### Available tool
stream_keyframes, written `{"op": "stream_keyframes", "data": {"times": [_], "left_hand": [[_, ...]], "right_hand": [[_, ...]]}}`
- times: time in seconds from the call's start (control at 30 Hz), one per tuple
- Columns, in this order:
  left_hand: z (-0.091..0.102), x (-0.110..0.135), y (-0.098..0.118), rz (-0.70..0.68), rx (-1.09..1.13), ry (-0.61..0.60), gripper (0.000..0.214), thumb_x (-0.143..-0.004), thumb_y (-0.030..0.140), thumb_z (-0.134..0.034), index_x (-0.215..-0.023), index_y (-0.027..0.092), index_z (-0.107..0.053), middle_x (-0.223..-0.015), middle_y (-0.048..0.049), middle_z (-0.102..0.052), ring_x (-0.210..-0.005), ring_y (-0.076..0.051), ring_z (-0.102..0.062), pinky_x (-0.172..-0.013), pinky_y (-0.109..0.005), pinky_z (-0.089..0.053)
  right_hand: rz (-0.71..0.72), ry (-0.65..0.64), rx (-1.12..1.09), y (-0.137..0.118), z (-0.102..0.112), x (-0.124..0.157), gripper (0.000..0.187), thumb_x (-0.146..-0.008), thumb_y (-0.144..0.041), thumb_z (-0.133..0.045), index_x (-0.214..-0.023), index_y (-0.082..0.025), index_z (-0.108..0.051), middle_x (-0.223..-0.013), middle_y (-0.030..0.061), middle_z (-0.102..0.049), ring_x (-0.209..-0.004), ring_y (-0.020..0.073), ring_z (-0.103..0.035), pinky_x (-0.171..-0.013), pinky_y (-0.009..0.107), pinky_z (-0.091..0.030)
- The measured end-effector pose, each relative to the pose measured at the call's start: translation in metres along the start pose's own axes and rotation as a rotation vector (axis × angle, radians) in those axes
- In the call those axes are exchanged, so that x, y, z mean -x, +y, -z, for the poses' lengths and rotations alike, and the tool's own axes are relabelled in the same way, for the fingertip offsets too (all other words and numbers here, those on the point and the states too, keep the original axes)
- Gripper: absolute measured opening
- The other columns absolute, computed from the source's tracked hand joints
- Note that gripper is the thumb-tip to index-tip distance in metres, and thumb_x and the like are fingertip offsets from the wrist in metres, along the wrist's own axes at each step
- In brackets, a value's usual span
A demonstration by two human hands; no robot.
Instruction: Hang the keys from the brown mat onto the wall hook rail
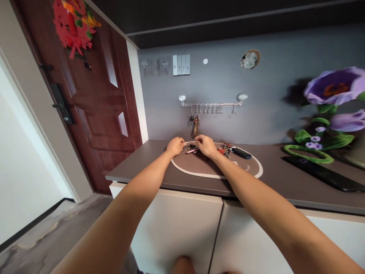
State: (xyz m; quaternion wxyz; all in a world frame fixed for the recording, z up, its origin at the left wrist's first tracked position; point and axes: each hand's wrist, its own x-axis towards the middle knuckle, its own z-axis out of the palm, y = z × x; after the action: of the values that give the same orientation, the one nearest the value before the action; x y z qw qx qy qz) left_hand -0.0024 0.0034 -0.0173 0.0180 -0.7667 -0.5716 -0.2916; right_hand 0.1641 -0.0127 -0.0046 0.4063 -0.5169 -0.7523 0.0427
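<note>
The left hand (176,146), fingers curled, is at a bunch of keys (187,147) lying on the white-edged mat (196,167); the right hand (206,145) bends its fingertips together just beside them. Whether either grips anything cannot be told. Above, a brown key fob (195,127) with pale lettering, not surely legible, hangs from the hook rail (212,104). The mat's print and the blue marks on the four-strip switch panel (181,65) are too small to read.

Brown mat (196,166), apparently pink strip (192,151)
</note>
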Motion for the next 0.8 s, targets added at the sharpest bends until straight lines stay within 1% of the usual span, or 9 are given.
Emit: {"op": "stream_keyframes", "data": {"times": [0.13,0.23,0.33,0.5,0.6,0.8], "left_hand": [[-0.0026,-0.0006,-0.0023,0.029,-0.013,-0.083,0.028,-0.077,0.039,-0.049,-0.087,0.019,-0.066,-0.089,-0.0068,-0.066,-0.077,-0.015,-0.057,-0.067,-0.023,-0.04],[-0.0025,-0.0004,-0.002,0.046,-0.025,-0.106,0.026,-0.076,0.038,-0.049,-0.081,0.02,-0.067,-0.083,-0.0057,-0.067,-0.073,-0.015,-0.057,-0.063,-0.023,-0.039],[-0.0015,-0.0002,-0.0007,0.059,-0.014,-0.112,0.025,-0.075,0.036,-0.05,-0.08,0.019,-0.068,-0.083,-0.0055,-0.067,-0.071,-0.015,-0.057,-0.062,-0.023,-0.039],[0.0001,0.0005,0.0018,0.086,-0.023,-0.106,0.023,-0.075,0.033,-0.05,-0.08,0.018,-0.068,-0.081,-0.0056,-0.067,-0.069,-0.014,-0.056,-0.062,-0.022,-0.039],[0.0009,0.0004,0.0021,0.061,-0.052,-0.102,0.024,-0.077,0.031,-0.048,-0.078,0.017,-0.068,-0.079,-0.0065,-0.066,-0.07,-0.014,-0.056,-0.065,-0.023,-0.039],[0.0023,-0.0023,-0.0002,-0.028,-0.127,0.002,0.029,-0.083,0.028,-0.04,-0.08,0.015,-0.065,-0.09,-0.0106,-0.061,-0.084,-0.018,-0.055,-0.075,-0.026,-0.039]], "right_hand": [[0.015,-0.042,0.048,-0.0014,-0.0041,-0.0006,0.022,-0.076,-0.013,-0.046,-0.088,-0.016,-0.064,-0.091,0.0074,-0.065,-0.083,0.0156,-0.058,-0.079,0.025,-0.04],[0.017,-0.076,0.054,-0.0011,-0.0062,-0.0007,0.02,-0.076,-0.014,-0.047,-0.087,-0.017,-0.064,-0.091,0.0071,-0.065,-0.083,0.0161,-0.058,-0.077,0.025,-0.04],[0.015,-0.093,0.062,-0.0001,-0.0078,-0.0016,0.019,-0.076,-0.015,-0.048,-0.085,-0.018,-0.064,-0.09,0.0066,-0.066,-0.082,0.0163,-0.058,-0.076,0.025,-0.04],[0.028,-0.109,0.061,0.0007,-0.0091,-0.003,0.018,-0.075,-0.013,-0.049,-0.082,-0.018,-0.065,-0.086,0.0056,-0.066,-0.078,0.0156,-0.057,-0.074,0.025,-0.04],[0.014,-0.11,0.05,-0.0001,-0.0082,-0.0029,0.018,-0.074,-0.011,-0.05,-0.08,-0.018,-0.065,-0.083,0.0051,-0.066,-0.076,0.0155,-0.057,-0.073,0.024,-0.04],[0.009,-0.112,0.051,-0.0016,-0.0066,-0.002,0.019,-0.074,-0.011,-0.049,-0.081,-0.018,-0.065,-0.084,0.0054,-0.066,-0.077,0.0153,-0.057,-0.073,0.024,-0.04]]}}
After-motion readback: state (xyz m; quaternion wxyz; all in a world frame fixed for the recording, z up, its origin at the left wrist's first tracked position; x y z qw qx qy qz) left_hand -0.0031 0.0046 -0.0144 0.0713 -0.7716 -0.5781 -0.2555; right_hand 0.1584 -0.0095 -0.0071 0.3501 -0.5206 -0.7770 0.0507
